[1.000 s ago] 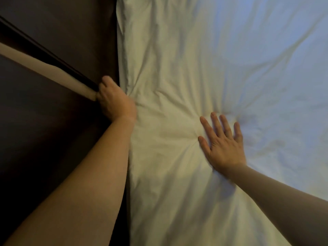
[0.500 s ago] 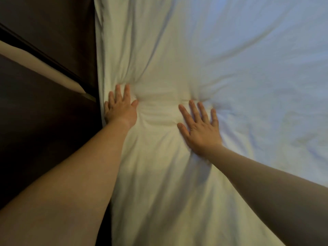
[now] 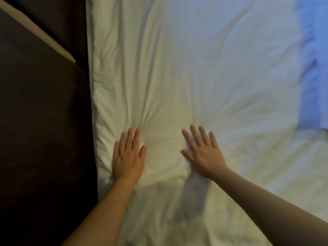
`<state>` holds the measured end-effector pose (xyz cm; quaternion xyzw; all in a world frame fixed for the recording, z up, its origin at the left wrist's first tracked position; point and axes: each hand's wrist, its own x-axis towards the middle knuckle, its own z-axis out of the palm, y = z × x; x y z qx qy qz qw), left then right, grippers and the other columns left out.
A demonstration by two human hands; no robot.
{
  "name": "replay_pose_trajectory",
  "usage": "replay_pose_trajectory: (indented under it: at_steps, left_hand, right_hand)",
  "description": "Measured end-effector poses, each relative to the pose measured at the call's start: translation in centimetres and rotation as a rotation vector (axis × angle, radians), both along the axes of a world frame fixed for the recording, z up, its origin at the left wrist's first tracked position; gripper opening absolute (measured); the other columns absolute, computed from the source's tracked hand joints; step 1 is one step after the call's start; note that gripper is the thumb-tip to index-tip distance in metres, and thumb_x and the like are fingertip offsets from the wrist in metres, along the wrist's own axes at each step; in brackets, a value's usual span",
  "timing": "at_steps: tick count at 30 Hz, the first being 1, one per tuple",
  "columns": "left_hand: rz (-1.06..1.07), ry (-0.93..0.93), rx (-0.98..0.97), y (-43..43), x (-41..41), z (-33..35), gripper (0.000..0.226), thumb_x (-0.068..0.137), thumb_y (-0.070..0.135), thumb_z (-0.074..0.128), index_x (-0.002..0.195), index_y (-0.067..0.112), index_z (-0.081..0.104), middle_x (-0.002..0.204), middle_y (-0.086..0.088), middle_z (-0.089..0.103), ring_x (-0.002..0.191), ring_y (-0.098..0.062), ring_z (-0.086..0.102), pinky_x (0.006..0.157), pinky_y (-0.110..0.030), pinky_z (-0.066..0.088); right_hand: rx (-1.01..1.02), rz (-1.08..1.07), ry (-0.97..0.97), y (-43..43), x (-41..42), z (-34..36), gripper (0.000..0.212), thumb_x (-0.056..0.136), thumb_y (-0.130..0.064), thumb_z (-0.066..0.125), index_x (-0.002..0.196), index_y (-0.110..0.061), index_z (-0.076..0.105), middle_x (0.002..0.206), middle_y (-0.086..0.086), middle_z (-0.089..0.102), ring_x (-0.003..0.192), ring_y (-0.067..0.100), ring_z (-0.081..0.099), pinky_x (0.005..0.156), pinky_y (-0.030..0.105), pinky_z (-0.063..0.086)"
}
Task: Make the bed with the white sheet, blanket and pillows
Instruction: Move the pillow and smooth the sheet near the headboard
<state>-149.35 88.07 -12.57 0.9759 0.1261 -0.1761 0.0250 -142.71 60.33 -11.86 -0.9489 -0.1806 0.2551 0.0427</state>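
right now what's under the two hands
Both the left hand and right hand lie flat on the white bedding, which puckers into creases around them. Whatever is beneath that fabric is covered and cannot be seen.

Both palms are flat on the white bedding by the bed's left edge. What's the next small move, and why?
Probably sweep both hands forward and apart. The left hand and right hand lie flat with fingers straight on the white bedding, and creases fan out from the fingertips, so a flat outward stroke should press them out.
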Motion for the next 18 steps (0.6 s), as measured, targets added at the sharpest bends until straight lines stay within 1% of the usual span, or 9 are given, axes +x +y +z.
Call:
replay_pose_trajectory:
  at_steps: [2, 4, 7, 9, 11, 13, 14, 16, 18]
  left_hand:
    - [0.033, 0.038, -0.011, -0.1, 0.7, 0.1, 0.066, 0.105, 0.053, 0.027, 0.164, 0.027, 0.012, 0.171, 0.001, 0.013, 0.157, -0.023, 0.013, 0.125, -0.045, 0.017]
    - [0.084, 0.062, -0.074, -1.0, 1.4, 1.1, 0.067, 0.104, 0.05, 0.032, 0.164, 0.026, 0.013, 0.171, -0.002, 0.011, 0.157, -0.025, 0.012, 0.126, -0.045, 0.015]
    - [0.09, -0.045, -0.159, -3.6, -0.8, 3.5, 0.064, 0.104, 0.04, 0.041, 0.162, 0.019, 0.023, 0.169, -0.013, 0.018, 0.155, -0.031, 0.017, 0.125, -0.045, 0.019]
    - [0.016, -0.111, -0.209, -6.4, -4.5, 5.0, 0.062, 0.103, 0.035, 0.044, 0.161, 0.019, 0.027, 0.168, -0.013, 0.021, 0.154, -0.032, 0.02, 0.124, -0.045, 0.023]
    - [-0.086, -0.095, -0.231, -9.4, -9.4, 5.7, 0.062, 0.104, 0.039, 0.04, 0.162, 0.026, 0.023, 0.17, -0.007, 0.017, 0.155, -0.029, 0.018, 0.124, -0.045, 0.025]
    - [-0.142, 0.028, -0.224, -11.5, -15.5, 5.3, 0.064, 0.103, 0.049, 0.035, 0.163, 0.036, 0.015, 0.171, 0.0, 0.011, 0.156, -0.026, 0.015, 0.123, -0.047, 0.024]
    - [-0.131, 0.096, -0.218, -11.9, -18.7, 5.0, 0.066, 0.102, 0.054, 0.034, 0.162, 0.039, 0.014, 0.171, 0.003, 0.011, 0.156, -0.026, 0.017, 0.122, -0.05, 0.024]
    - [-0.085, 0.201, -0.199, -11.9, -23.6, 4.2, 0.069, 0.098, 0.063, 0.031, 0.162, 0.039, 0.018, 0.17, 0.007, 0.013, 0.156, -0.026, 0.02, 0.12, -0.055, 0.024]
    - [-0.08, 0.214, -0.167, -11.2, -25.3, 3.4, 0.071, 0.097, 0.065, 0.029, 0.162, 0.038, 0.019, 0.17, 0.008, 0.014, 0.156, -0.025, 0.019, 0.119, -0.056, 0.023]
  right_hand:
    - [-0.011, 0.035, 0.032, -1.1, -1.7, -0.2, 0.07, 0.1, -0.07, 0.018, 0.16, -0.041, -0.006, 0.17, -0.006, -0.003, 0.157, 0.025, -0.003, 0.125, 0.049, 0.002]
    - [0.025, 0.04, 0.05, -1.7, -2.0, 0.8, 0.067, 0.101, -0.067, 0.019, 0.16, -0.04, 0.001, 0.17, -0.005, 0.003, 0.157, 0.025, 0.002, 0.124, 0.048, 0.005]
    - [0.054, 0.032, 0.034, -3.4, -3.9, 2.5, 0.064, 0.102, -0.063, 0.02, 0.16, -0.038, 0.01, 0.169, -0.002, 0.013, 0.155, 0.028, 0.012, 0.124, 0.047, 0.012]
    - [0.028, 0.016, 0.029, -5.4, -7.0, 3.8, 0.062, 0.103, -0.06, 0.023, 0.16, -0.038, 0.011, 0.169, -0.001, 0.014, 0.155, 0.029, 0.014, 0.124, 0.047, 0.013]
    - [-0.026, -0.007, 0.021, -7.8, -10.9, 4.8, 0.062, 0.104, -0.06, 0.021, 0.16, -0.039, 0.007, 0.169, -0.001, 0.011, 0.155, 0.029, 0.013, 0.124, 0.05, 0.013]
    - [-0.071, -0.062, 0.054, -10.7, -15.1, 5.4, 0.063, 0.103, -0.062, 0.02, 0.159, -0.043, -0.002, 0.17, -0.002, 0.005, 0.156, 0.029, 0.009, 0.123, 0.056, 0.012]
    - [-0.09, -0.085, 0.092, -12.2, -17.3, 5.5, 0.065, 0.102, -0.064, 0.019, 0.158, -0.045, -0.008, 0.17, -0.003, -0.001, 0.156, 0.029, 0.005, 0.122, 0.059, 0.011]
    - [-0.132, -0.088, 0.189, -15.2, -21.6, 5.1, 0.07, 0.1, -0.069, 0.016, 0.153, -0.046, -0.023, 0.168, -0.005, -0.017, 0.156, 0.026, -0.007, 0.12, 0.062, 0.012]
    - [-0.158, -0.06, 0.215, -17.1, -24.5, 4.3, 0.072, 0.099, -0.07, 0.012, 0.151, -0.044, -0.031, 0.165, -0.005, -0.026, 0.155, 0.025, -0.013, 0.119, 0.064, 0.012]
